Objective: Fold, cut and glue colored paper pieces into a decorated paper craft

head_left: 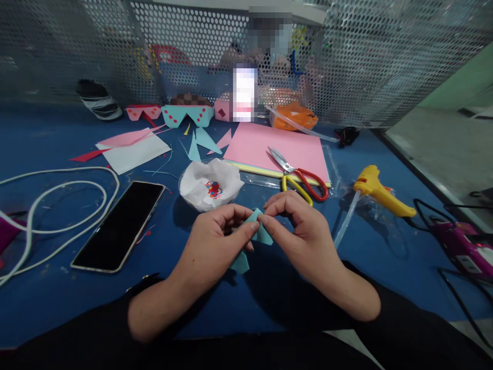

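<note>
Both hands meet over a folded piece of light-blue paper (263, 235) near the front of the blue table. My left hand (219, 239) is closed on the paper, with thumb and fingers pinching it; a lower end of the paper hangs out below that hand. My right hand (298, 231) pinches the paper's upper edge between thumb and forefinger, touching the left thumb's tip. Just beyond the hands stands a bowl lined with white paper (188, 187), holding small red and blue paper bits (214, 189). Scissors (296, 172) with one red and one yellow handle lie beyond my right hand.
A phone (119, 226) and white cable (106, 200) lie at left. Pink paper sheets (265, 146) are stacked under the scissors. A yellow glue gun (383, 192) rests at right near a purple power strip (458, 246). Paper masks (188, 116) stand along the perforated metal panel (192, 36).
</note>
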`<control>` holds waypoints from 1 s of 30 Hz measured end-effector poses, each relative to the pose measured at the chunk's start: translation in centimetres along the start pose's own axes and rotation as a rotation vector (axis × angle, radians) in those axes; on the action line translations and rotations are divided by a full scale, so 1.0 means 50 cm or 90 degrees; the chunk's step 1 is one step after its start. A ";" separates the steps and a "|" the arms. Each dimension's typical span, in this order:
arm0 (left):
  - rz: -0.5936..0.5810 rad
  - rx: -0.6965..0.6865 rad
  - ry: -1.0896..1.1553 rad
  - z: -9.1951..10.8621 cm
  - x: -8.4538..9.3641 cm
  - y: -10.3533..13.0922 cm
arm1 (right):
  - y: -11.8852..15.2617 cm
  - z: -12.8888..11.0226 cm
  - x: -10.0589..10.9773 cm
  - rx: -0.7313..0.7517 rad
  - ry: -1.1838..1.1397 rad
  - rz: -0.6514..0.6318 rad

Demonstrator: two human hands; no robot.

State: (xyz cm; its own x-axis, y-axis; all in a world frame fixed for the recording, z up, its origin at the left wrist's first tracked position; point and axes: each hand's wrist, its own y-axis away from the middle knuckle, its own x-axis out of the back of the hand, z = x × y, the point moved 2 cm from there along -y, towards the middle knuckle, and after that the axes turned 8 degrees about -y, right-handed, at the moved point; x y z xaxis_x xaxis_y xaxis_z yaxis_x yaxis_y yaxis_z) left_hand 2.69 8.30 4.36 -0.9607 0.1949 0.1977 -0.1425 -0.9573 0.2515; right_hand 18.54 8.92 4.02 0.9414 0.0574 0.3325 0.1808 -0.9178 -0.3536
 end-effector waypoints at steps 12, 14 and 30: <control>0.011 0.006 -0.019 0.001 0.000 -0.005 | 0.001 -0.002 -0.003 -0.014 -0.002 -0.005; 0.015 0.006 -0.017 0.001 0.000 -0.004 | 0.001 -0.001 -0.001 -0.041 -0.024 -0.001; 0.035 0.013 0.055 -0.012 0.014 -0.008 | -0.005 0.002 0.009 -0.220 -0.114 -0.025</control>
State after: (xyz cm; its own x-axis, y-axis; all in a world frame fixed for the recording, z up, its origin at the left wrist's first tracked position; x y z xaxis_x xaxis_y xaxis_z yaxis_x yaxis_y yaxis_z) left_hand 1.93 8.66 3.83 -0.9840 0.1228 0.1289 -0.0855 -0.9611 0.2627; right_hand 18.93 9.21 4.18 0.9759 0.1355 0.1711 0.1406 -0.9899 -0.0179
